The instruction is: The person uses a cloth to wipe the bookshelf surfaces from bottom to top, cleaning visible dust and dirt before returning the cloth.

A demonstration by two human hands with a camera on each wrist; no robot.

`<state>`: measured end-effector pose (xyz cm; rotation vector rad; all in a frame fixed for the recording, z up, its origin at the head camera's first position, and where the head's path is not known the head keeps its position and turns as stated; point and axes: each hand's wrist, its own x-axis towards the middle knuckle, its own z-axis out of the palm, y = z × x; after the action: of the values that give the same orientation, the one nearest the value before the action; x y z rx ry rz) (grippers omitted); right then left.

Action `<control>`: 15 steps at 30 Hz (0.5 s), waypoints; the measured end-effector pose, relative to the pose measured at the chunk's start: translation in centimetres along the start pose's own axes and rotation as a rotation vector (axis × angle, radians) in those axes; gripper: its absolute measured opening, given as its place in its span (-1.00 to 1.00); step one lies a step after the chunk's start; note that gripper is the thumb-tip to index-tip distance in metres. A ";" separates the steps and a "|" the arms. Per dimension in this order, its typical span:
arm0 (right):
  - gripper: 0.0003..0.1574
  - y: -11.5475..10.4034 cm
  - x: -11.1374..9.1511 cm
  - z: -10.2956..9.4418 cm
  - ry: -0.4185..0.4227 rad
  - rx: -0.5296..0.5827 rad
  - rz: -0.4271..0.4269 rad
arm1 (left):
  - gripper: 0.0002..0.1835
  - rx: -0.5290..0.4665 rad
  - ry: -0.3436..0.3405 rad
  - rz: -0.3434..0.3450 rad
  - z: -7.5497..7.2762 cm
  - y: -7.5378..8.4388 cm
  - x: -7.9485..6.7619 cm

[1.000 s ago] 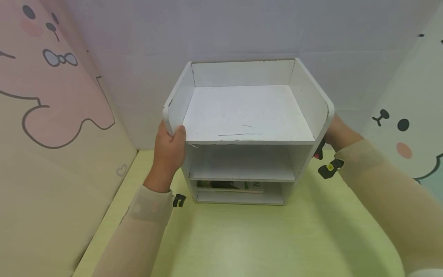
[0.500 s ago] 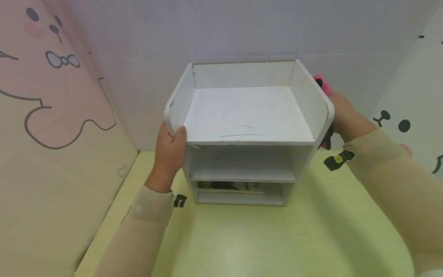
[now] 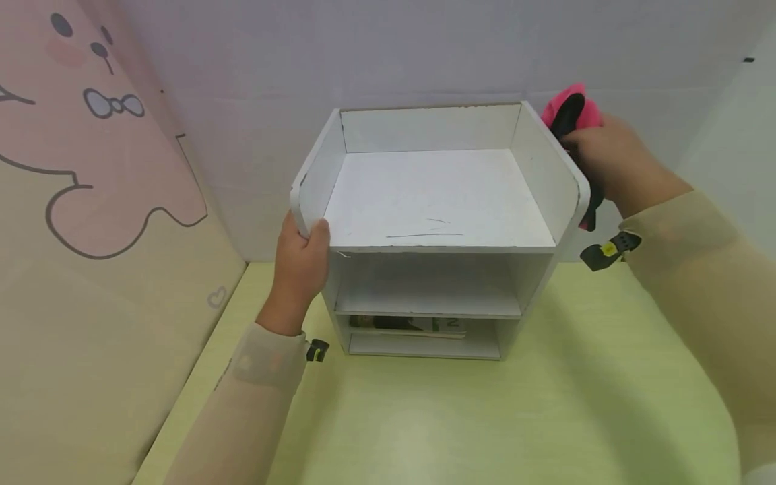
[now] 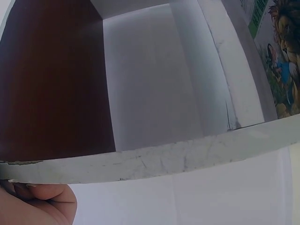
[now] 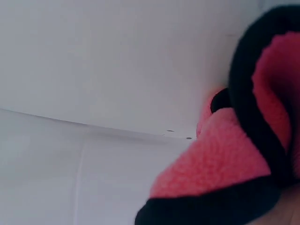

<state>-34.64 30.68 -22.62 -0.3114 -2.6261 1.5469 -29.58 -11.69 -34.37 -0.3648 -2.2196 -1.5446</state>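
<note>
A white shelf unit [image 3: 436,195] with a walled top and two compartments below stands upright on the table. At its left side panel, my left hand [image 3: 300,263] grips the front edge, thumb on the inner side. In the left wrist view, fingers [image 4: 51,199] show just past the panel's scuffed edge. My right hand [image 3: 618,158] holds a bunched pink cloth [image 3: 588,116] with black trim against the outer face of the right side panel, near its upper back. Folds of the pink fleecy cloth [image 5: 215,154] fill the right of the right wrist view, close to the white panel [image 5: 117,61].
Books or magazines [image 3: 406,325] lie in the bottom compartment; one cover [image 4: 286,56] shows a lion. The unit stands on a pale green table [image 3: 412,417], with a white wall [image 3: 424,54] behind and a cartoon-printed panel [image 3: 121,202] at left.
My right hand has moved up and back along the outside of the right panel, bringing the pink cloth into sight. The left hand keeps its grip, and the unit stays in place.
</note>
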 end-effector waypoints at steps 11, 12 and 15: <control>-0.62 -0.3 -0.6 -0.6 -0.021 0.108 0.029 | -0.39 0.037 -0.004 -0.027 0.1 0.3 0.0; -0.59 -0.2 -0.7 -0.6 -0.022 0.101 0.030 | -0.39 0.042 -0.004 -0.034 0.1 0.3 0.0; -0.61 -0.2 -1.3 -0.7 -0.034 0.091 0.010 | -0.40 0.052 -0.005 -0.041 0.1 0.2 -0.1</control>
<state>-33.31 30.96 -22.06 -0.2956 -2.5730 1.6829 -29.46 -11.56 -34.30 -0.3100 -2.2801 -1.5052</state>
